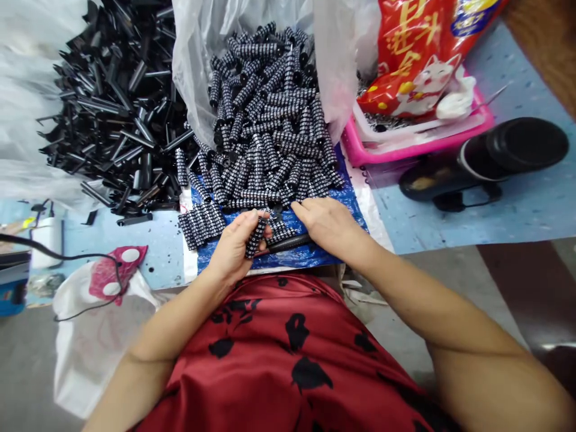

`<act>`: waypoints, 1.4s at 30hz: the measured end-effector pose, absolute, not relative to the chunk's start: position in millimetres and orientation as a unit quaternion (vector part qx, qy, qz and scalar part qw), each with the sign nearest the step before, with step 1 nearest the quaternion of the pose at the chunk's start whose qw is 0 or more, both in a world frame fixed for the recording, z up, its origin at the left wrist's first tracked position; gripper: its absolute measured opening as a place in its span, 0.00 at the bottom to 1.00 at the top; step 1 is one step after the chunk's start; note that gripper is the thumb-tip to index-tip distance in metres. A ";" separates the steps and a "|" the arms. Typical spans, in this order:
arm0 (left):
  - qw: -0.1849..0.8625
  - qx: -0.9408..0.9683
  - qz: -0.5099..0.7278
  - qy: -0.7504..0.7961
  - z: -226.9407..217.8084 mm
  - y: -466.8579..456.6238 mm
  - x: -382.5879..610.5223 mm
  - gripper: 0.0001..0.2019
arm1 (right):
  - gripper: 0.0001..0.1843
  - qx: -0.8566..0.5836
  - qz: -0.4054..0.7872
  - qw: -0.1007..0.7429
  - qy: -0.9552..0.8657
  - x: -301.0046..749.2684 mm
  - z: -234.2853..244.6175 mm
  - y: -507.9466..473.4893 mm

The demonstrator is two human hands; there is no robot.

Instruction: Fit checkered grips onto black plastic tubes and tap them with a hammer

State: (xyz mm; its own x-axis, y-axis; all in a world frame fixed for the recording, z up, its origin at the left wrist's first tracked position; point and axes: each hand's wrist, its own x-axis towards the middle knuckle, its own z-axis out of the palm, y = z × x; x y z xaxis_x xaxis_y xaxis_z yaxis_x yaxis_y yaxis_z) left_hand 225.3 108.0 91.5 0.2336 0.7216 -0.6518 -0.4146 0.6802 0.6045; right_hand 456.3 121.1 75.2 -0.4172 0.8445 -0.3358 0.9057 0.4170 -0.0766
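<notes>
My left hand [237, 245] is closed on a short black cylinder with a white checked pattern [255, 239], held tilted between thumb and fingers. Just to the right, my right hand [327, 223] has its fingers curled at the near edge of a heap of similar patterned cylinders [274, 132]; whatever its fingertips grip is hidden. A dark rod-like piece [288, 243] lies on the blue sheet [310, 258] between the hands. Left of my left hand, several patterned cylinders [201, 225] lie side by side in a neat row.
Glossy black plastic pieces [121, 120] are heaped at the left. On the right stand a pink basket [355, 147] with a red packet [418, 60] in it and a lying black bottle [477, 159]. A white plastic bag [99, 336] hangs at the front left.
</notes>
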 end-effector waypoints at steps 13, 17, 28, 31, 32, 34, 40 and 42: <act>0.816 0.181 0.332 0.438 78.7 93.5 224.9 0.27 | 0.18 0.530 -0.186 -0.158 0.812 469.4 60.5 106.8; 0.838 0.216 0.300 0.402 82.5 89.4 232.0 0.28 | 0.20 0.580 -0.527 -0.402 0.473 442.8 69.8 96.5; 0.825 0.250 0.304 0.405 76.6 82.2 236.0 0.26 | 0.30 0.474 -0.749 -0.432 0.165 405.1 67.1 72.7; 0.822 0.256 0.310 0.404 74.3 79.6 236.4 0.26 | 0.29 0.473 -0.749 -0.425 0.189 407.8 64.3 72.4; 0.821 0.256 0.312 0.403 73.3 78.6 236.5 0.27 | 0.28 0.476 -0.742 -0.422 0.211 408.7 63.5 72.5; 0.822 0.252 0.320 0.399 71.4 76.6 236.4 0.27 | 0.25 0.491 -0.710 -0.415 0.288 411.0 62.4 72.9; 0.813 0.231 0.352 0.403 69.3 69.9 235.2 0.38 | 0.16 0.518 -0.372 -0.385 0.668 418.8 67.7 75.4; 0.803 0.218 0.369 0.414 69.1 68.8 234.5 0.40 | 0.19 0.499 -0.292 -0.372 0.727 417.6 69.2 75.7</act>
